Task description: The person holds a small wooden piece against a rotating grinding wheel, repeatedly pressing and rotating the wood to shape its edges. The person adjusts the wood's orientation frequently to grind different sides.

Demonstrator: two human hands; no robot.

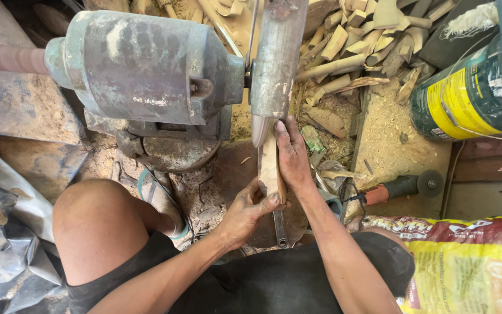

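Observation:
A pale wooden piece point(269, 166) is pressed up against the lower edge of a grey sanding wheel point(275, 64) on a green-grey bench motor point(140, 67). My left hand point(245, 212) grips the near end of the wooden piece from below. My right hand point(292, 156) lies flat along its right side, fingers pointing toward the wheel. Both forearms reach in from the bottom of the view, over my dark shorts and bare left knee point(97, 224).
A heap of cut wood offcuts point(355, 40) and sawdust lies behind the wheel. An orange-handled angle grinder point(399, 187) rests at the right. A green and yellow drum point(466, 96) and a yellow sack point(466, 264) stand to the right; crumpled plastic point(1, 232) lies left.

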